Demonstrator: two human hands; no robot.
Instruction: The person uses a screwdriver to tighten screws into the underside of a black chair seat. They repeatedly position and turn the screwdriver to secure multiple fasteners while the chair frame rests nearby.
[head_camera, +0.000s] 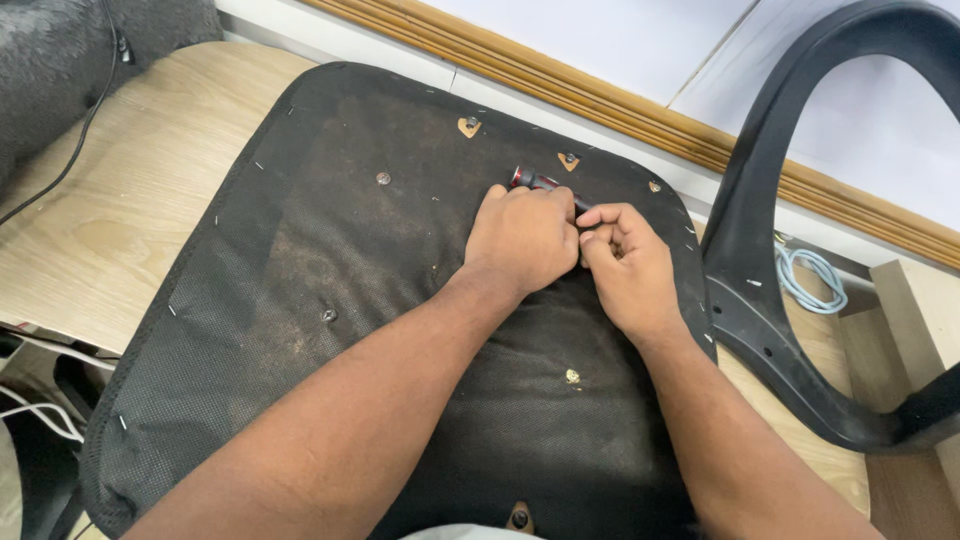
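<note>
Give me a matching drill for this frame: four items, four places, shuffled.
Items:
1. red tool
2. blue cable
3. black armrest
4. black wire

Places:
A. right edge, standing beside the seat
B. on the wooden top at far left
C. under the left hand, on the seat's underside
D. coiled behind the armrest, by the wall

Pairs: 1-C, 2-D, 3-A, 4-B

The right hand is closed next to the left hand, both on the seat.
</note>
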